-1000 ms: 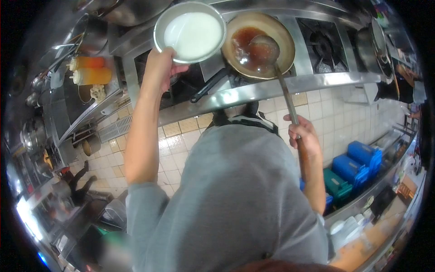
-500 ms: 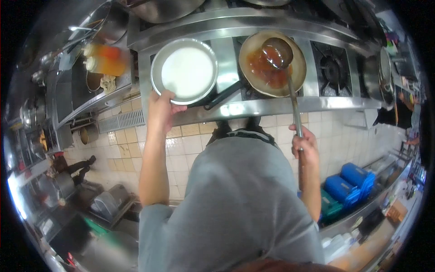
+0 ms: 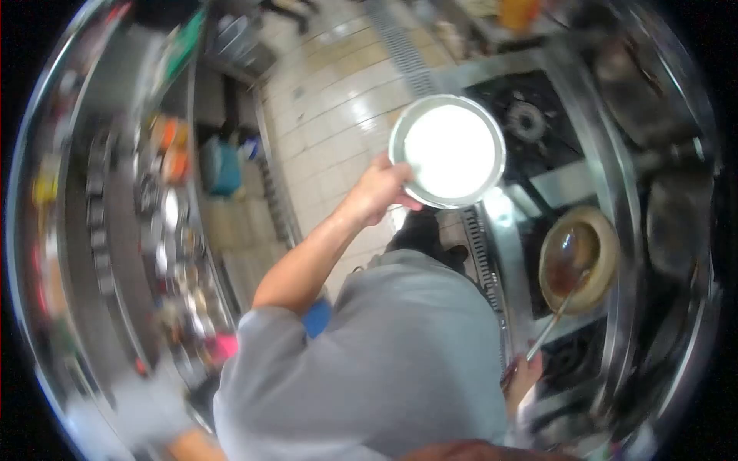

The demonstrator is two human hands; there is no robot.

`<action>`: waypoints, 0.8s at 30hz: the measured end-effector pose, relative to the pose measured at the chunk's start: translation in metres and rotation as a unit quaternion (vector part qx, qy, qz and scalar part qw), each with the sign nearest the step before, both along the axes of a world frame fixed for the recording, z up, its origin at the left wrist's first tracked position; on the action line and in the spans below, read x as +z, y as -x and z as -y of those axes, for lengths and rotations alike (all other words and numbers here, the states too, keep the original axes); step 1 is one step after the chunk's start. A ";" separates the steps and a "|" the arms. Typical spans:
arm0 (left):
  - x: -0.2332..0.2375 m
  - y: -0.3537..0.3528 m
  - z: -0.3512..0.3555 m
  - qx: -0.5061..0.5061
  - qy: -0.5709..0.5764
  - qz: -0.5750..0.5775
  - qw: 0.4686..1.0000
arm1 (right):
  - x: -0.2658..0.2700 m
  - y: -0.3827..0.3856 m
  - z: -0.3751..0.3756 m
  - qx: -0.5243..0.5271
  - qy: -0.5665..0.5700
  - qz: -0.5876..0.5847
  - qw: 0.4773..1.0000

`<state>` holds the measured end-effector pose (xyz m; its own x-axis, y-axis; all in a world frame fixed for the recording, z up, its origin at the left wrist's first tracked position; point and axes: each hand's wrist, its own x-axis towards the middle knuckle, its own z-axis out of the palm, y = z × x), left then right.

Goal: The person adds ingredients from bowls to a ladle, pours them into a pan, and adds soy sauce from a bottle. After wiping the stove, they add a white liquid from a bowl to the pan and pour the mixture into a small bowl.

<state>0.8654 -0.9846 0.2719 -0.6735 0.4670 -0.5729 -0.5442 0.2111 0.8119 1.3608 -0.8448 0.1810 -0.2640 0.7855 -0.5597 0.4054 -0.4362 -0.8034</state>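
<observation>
My left hand (image 3: 380,188) grips the rim of a round metal pot (image 3: 401,138), holding it up in front of the stove's edge. White liquid (image 3: 453,150) fills much of the pot. At the lower right, my right hand (image 3: 523,378) is closed around the handle of a metal ladle (image 3: 547,338). The ladle's bowl rests inside a frying pan (image 3: 607,261) on the stove, in reddish-brown sauce (image 3: 560,269). The pan's black handle (image 3: 530,192) points toward the pot.
A gas burner (image 3: 526,119) lies behind the pot on the steel stove. A floor grate (image 3: 400,50) crosses the tiles (image 3: 330,131). Along the left runs a counter with dishes (image 3: 173,207), and a teal bin (image 3: 221,169) stands below it. Much of the left side is blurred.
The view has swung to the left. My left hand has lifted the pot off the stove and out over its front edge. My right hand still holds the ladle in the pan.
</observation>
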 end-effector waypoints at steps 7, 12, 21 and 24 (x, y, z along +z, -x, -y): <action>0.007 -0.076 0.156 0.207 0.045 -0.012 0.977 | -0.068 -0.041 -0.026 0.095 -0.090 -0.045 0.990; -0.011 -0.120 0.228 0.247 0.014 -0.017 0.969 | -0.002 0.021 0.013 0.045 -0.017 -0.039 0.998; 0.006 -0.138 0.225 0.225 0.059 -0.011 0.972 | -0.025 0.049 0.043 0.004 -0.030 -0.064 0.998; -0.011 -0.130 0.208 0.199 0.042 0.003 0.979 | -0.029 0.039 0.044 0.019 -0.045 -0.098 0.994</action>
<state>0.9958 -1.1921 0.2610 -0.7892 0.1193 -0.6024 -0.6016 0.0469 0.7975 1.3217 -0.8890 0.1524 -0.3925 0.8175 -0.4215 0.2516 -0.3454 -0.9041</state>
